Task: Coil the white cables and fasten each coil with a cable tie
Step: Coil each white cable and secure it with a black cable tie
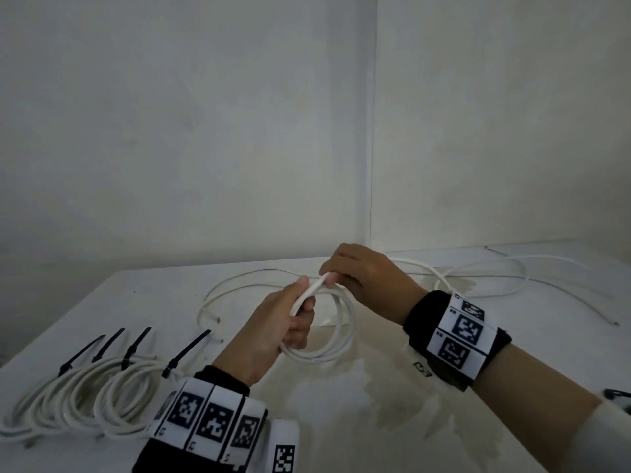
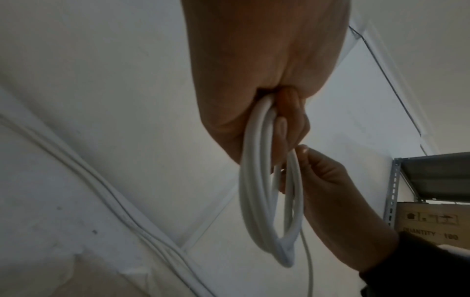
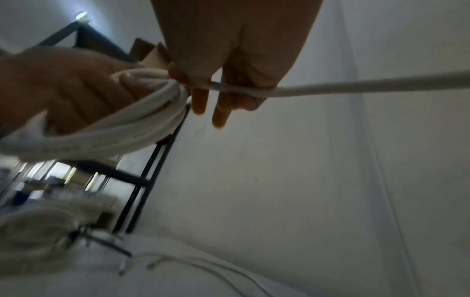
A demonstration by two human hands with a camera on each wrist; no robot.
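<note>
My left hand [image 1: 293, 319] grips a partly wound coil of white cable [image 1: 341, 326] above the white table [image 1: 358, 421]; in the left wrist view the loops [image 2: 262, 201] hang from its fist. My right hand [image 1: 355, 271] pinches the cable's running strand [image 3: 356, 85] right at the top of the coil, against the left thumb. The loose tail of this cable [image 1: 478, 278] trails off to the right across the table. Several finished coils [image 1: 88, 401] lie at the left, each fastened with a black cable tie [image 1: 184, 353].
Another loose white cable [image 1: 239, 285] lies in a wide arc behind my hands. White walls meet in a corner just beyond the table. A dark object [image 1: 618, 396] sits at the right edge. A metal shelf with a cardboard box [image 2: 432, 221] stands off to the side.
</note>
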